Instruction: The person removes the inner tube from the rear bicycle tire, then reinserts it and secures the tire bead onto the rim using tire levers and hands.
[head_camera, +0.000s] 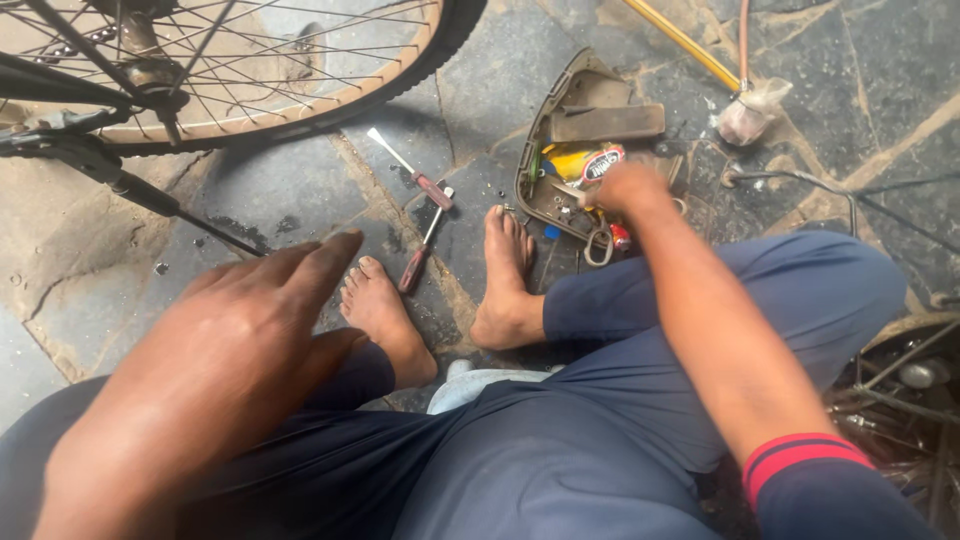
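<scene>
Our right hand (625, 188) is down in the shallow, grimy brown plastic tool tray (560, 95) on the stone floor, fingers curled among small parts beside a yellow and red tube (585, 163), though we cannot tell what they grip; these bits look light, hard and greasy, best pinched by their ends. Our left hand (215, 375) hovers spread and empty over the knee, with two red-handled screwdrivers (420, 215) and the bicycle wheel (230, 70) crowding the left, leaving little room

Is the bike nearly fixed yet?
Not nearly, it seems. Done: two screwdrivers lie out on the stone floor. In hand: the right hand digs in the tool tray; the left hand hovers empty. Left: the bicycle wheel goes untouched.
</scene>
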